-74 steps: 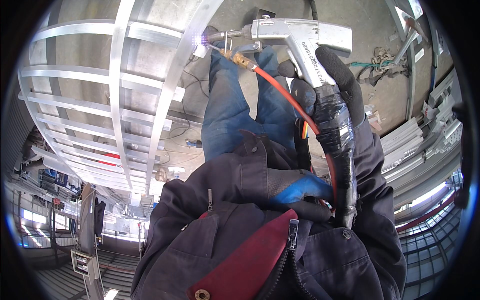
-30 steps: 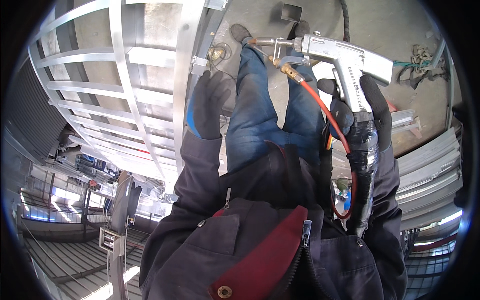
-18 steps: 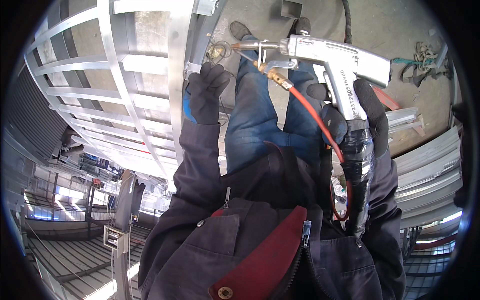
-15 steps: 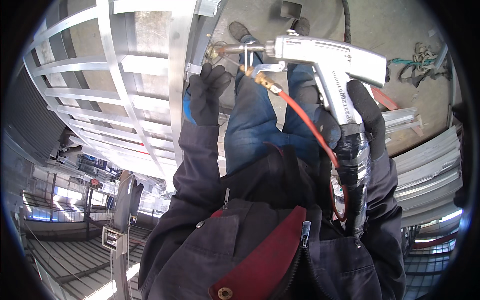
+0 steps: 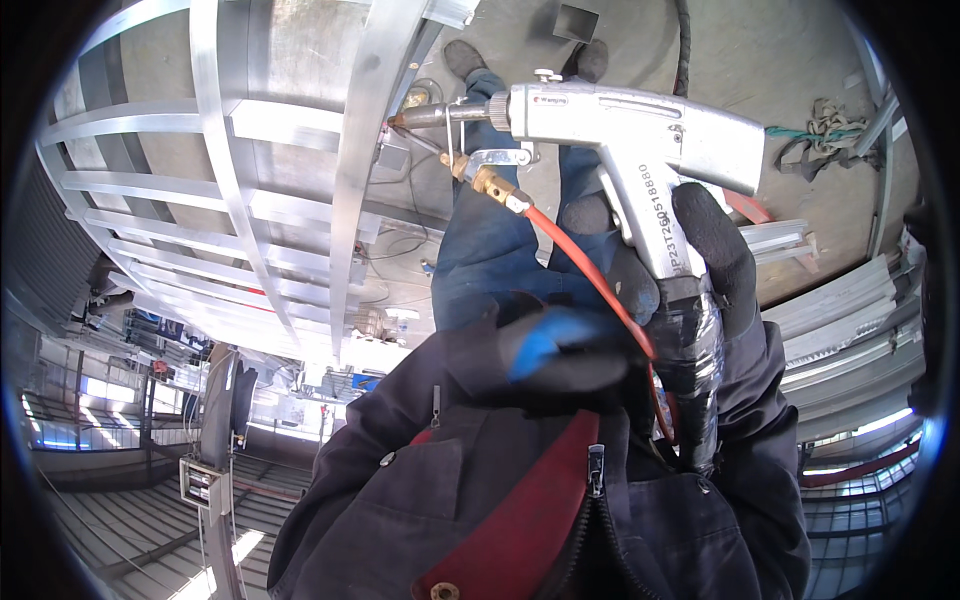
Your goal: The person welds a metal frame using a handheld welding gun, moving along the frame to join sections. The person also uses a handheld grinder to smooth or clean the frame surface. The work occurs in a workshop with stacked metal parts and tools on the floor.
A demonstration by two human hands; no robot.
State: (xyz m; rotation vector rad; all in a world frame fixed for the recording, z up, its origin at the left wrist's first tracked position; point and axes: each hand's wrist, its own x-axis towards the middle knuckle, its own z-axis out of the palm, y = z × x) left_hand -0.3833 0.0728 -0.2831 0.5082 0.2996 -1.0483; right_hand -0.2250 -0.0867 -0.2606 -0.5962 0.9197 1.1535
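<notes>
My right hand, in a dark glove, is wrapped round the grip of a silver welding gun. The gun's nozzle points left, its tip close beside the long edge rail of a metal frame; I cannot tell if they touch. Clamped under the nozzle is a thin tube with a brass fitting, from which a red hose runs back past the hand. Black tape wraps the cable below the grip. My left hand, gloved with a blue patch, is across my waist, smeared by motion, its fingers unclear.
The slatted metal frame fills the left side. Long metal profiles lie stacked at the right. Tangled straps and a short square tube lie on the concrete floor, with a dark cable running along it. A post stands lower left.
My left hand has left its place beside the frame's rail and swung right and back toward my waist. The welding gun has shifted slightly left, bringing its nozzle to the rail.
</notes>
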